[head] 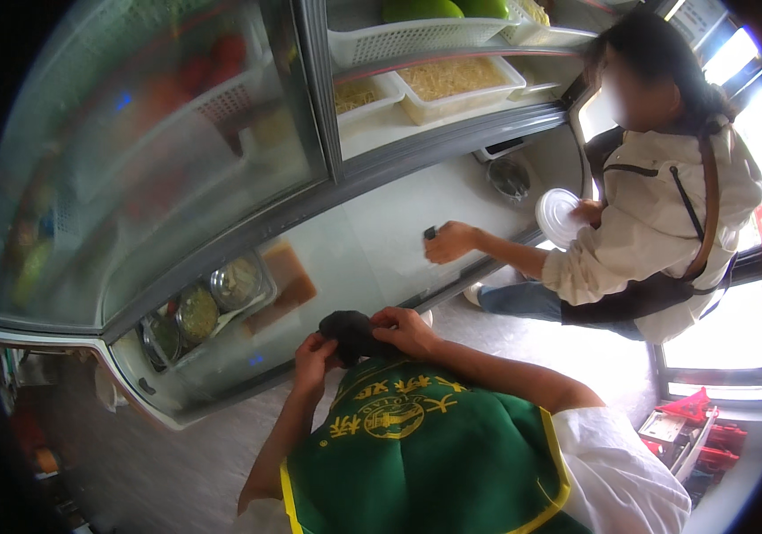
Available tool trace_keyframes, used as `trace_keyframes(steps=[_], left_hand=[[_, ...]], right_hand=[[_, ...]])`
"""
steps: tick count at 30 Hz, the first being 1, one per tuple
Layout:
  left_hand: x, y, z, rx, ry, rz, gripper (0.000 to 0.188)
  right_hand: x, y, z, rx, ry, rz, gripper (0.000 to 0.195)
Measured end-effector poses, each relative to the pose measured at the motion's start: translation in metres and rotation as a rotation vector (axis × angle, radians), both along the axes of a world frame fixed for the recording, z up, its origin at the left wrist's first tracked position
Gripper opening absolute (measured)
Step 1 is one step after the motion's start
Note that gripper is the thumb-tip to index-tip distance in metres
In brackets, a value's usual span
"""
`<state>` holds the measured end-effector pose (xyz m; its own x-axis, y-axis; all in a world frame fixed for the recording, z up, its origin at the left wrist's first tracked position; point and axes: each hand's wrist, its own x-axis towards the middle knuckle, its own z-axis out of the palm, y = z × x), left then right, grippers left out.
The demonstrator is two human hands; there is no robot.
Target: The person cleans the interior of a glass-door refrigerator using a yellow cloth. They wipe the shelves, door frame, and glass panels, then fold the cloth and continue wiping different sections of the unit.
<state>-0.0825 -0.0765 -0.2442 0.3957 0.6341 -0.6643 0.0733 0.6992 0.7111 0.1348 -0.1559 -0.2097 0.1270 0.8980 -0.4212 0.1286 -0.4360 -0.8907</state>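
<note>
Close in front of my green apron [421, 460], a dark, soft, cloth-like item [354, 337] is stretched between my two hands. My left hand [315, 360] pinches its lower left edge. On its upper right side, my right hand [407, 332] grips it between thumb and fingers. What the item is exactly cannot be told. Just beyond it runs the glass-topped counter of a refrigerated display case [381, 233], with an orange-brown block or board [287, 284] lying at the left.
Lidded clear containers of food [197, 314] sit in a tray at the left. A person in a light jacket [674, 200] stands at the right, one hand over the counter, the other at white round lids [557, 217]. Shelves behind hold white trays of shredded food [454, 80]. Red items [714, 434] lie lower right.
</note>
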Motion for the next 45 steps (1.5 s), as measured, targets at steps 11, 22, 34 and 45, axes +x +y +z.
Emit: trace_keyframes(steps=[11,22,34,45], left_hand=[[0.046,0.012,-0.003,-0.094,-0.164,-0.067,0.013],[0.115,0.025,0.032,-0.003,-0.017,-0.168,0.013],[0.289,0.038,0.049,-0.010,-0.055,-0.230,0.015],[0.371,0.049,0.075,0.062,-0.117,-0.286,0.009]], right_hand=[[0.032,-0.019,0.016,0.031,0.020,-0.236,0.033],[0.097,-0.015,-0.004,0.088,0.121,-0.252,0.033],[0.248,-0.014,-0.014,0.057,0.280,-0.462,0.033],[0.305,-0.005,-0.013,-0.016,0.428,-0.359,0.060]])
